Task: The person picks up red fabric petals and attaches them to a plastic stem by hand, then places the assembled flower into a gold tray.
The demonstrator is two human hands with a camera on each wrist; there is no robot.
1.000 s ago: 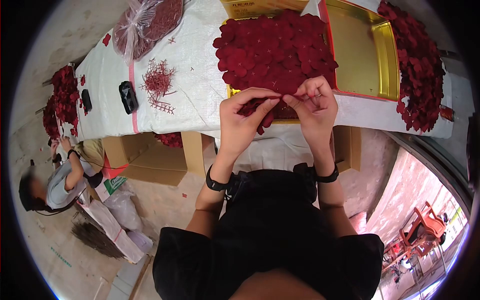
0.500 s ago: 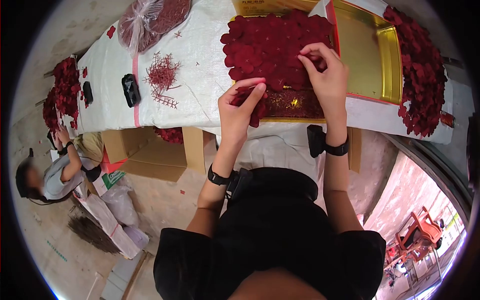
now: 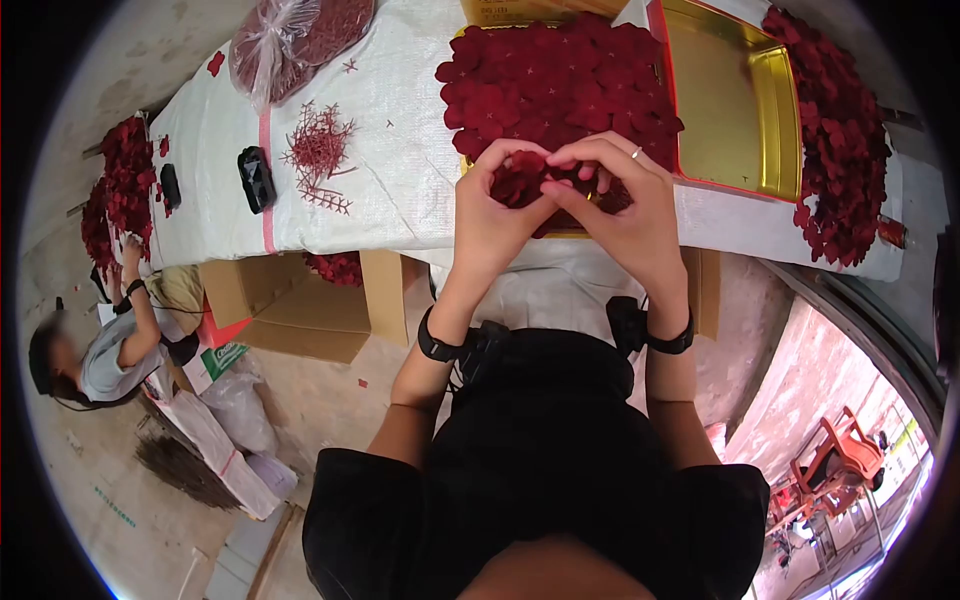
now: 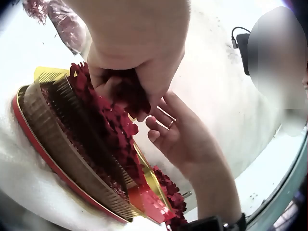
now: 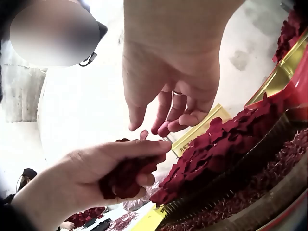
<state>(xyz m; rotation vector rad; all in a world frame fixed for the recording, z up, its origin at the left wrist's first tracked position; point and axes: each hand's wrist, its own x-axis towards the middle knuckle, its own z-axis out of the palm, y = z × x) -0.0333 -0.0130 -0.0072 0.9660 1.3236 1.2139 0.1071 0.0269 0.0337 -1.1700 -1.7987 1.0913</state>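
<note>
Left hand [image 3: 492,232] grips, fingers curled; right hand [image 3: 645,215] faces it, thumb and fingers apart. Below both sits a tin [image 4: 53,149], dark-red petals [image 3: 550,95] covering its far part. Inside the left hand is a small bunch [image 5: 122,180].

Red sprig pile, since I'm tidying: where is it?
Head view, left: the red sprig pile lies on white sheeting, right of the larger black object.

Left hand [image 3: 493,228] and right hand [image 3: 640,215] were close together.
Left fingers [image 5: 145,180] were curled in a grip; right fingers [image 5: 164,113] bent loosely.
</note>
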